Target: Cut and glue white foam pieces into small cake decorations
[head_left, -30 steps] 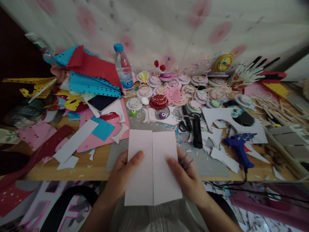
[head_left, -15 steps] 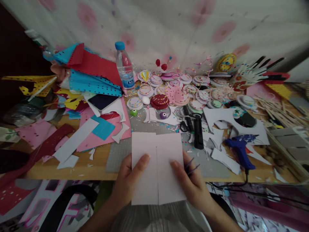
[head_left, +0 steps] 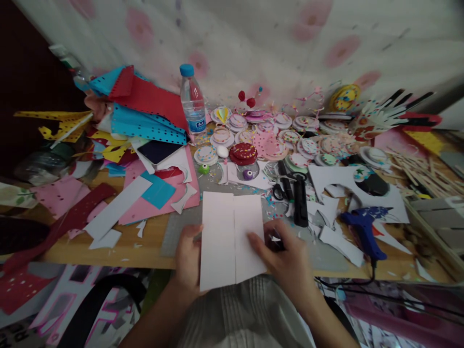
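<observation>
A white sheet of card with a dark line down its middle is held upright above the table's front edge. At its left edge my left hand grips it, the fingers mostly hidden behind. My right hand pinches the right edge, thumb on the front face. Something small, dark and thin, partly hidden, sits within the curled right fingers; I cannot make out its kind. Just beyond the card lie scraps of cut white paper, a purple ball with an eye and a green one.
Behind stand a water bottle and many small decorated paper hats. On the left are coloured felt sheets and a phone. To the right lie black-handled tools, a blue glue gun with its cord, and wooden sticks.
The card has risen slightly and turned a little. My left thumb has left its front face for the left edge, and my right hand has shifted its hold.
</observation>
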{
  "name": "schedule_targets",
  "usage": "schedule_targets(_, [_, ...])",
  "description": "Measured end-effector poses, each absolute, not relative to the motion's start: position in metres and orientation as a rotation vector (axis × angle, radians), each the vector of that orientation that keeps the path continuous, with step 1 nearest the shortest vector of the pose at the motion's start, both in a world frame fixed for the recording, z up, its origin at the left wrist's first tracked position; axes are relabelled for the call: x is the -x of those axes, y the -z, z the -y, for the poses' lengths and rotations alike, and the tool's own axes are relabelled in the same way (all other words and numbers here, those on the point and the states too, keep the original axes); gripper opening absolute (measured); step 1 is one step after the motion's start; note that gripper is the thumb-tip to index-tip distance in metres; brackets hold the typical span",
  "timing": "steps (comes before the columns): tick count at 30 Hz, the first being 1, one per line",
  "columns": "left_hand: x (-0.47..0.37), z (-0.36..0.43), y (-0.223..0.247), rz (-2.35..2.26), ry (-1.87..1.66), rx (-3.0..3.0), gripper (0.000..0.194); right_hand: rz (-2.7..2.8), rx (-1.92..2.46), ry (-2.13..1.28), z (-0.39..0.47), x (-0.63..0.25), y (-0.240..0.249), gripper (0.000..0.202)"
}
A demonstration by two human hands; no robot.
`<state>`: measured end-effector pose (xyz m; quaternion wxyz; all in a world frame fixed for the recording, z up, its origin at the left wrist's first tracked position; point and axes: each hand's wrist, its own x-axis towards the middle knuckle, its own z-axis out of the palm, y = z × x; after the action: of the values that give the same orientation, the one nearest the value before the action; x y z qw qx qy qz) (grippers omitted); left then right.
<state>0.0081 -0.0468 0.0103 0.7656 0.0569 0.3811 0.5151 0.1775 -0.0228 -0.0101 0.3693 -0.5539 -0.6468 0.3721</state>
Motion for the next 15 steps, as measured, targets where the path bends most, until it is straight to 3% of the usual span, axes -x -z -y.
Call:
schedule_targets(7, [-0.002,0.041,0.003,-0.822,-1.142,-0.136,0.072,1.532,1.315,-1.021,0.028,-0.186,0.017,0.011])
schedule_targets(11, [-0.006,0.035,0.005,-0.787,-1.091,-0.169,0.075,1.6,1.269,-1.182,0.032,-0.189,0.021,0.014])
schedule_targets(15, [0.002,0.03,0.007,-0.822,-1.075,-0.433,0.09,1.418,1.34,-1.329,0.028,-0.198,0.028,0.017])
